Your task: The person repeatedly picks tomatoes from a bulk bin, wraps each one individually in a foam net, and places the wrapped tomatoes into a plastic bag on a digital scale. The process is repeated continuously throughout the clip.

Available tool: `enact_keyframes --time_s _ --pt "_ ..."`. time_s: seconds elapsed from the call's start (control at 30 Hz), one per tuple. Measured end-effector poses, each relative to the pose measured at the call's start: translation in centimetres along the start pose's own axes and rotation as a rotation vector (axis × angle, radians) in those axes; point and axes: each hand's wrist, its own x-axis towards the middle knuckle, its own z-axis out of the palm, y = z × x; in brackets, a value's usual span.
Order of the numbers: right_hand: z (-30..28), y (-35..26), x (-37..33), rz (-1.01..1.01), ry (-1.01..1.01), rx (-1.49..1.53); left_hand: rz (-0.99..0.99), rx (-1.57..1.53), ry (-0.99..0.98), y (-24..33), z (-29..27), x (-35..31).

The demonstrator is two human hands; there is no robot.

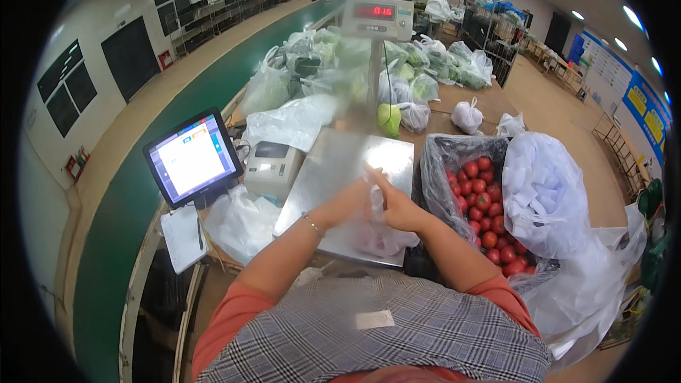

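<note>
Over the metal weighing plate (pixel 330 163) of a scale, my two hands are close together. A thin clear plastic bag (pixel 385 234) hangs under them at the plate's near edge, with something pinkish showing through. My right hand (pixel 399 206) is closed on the gathered top of this bag, its index finger stretched up and forward. Motion and a hazy patch in the picture smear my left hand (pixel 347 202), which meets the right one at the bag; its fingers cannot be made out. The scale's display head (pixel 377 18) stands on a post beyond, lit red.
Right of the plate is a lined crate (pixel 443 159) of tomatoes (pixel 484 202), with a heap of white plastic bags (pixel 543 188) beside it. A label printer (pixel 273 169), a touchscreen (pixel 193 159) and a notepad with pen (pixel 182 237) are left. Bagged vegetables (pixel 312 64) cover the table's far part.
</note>
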Motion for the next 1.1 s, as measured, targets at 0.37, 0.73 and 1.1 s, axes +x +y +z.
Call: enact_keyframes --time_s 0.37,0.73,1.1 --pt "-0.7 6.0 1.4 0.106 0.358 -0.503 0.057 -0.402 0.175 -9.3 -0.8 0.3" --pt "1.6 17.9 1.5 0.438 0.261 -0.510 -0.214 0.944 -0.113 -5.5 1.8 -7.1" --pt "1.4 5.0 0.6 0.238 -0.037 0.646 0.257 1.202 0.073 -5.2 -1.1 -3.9"
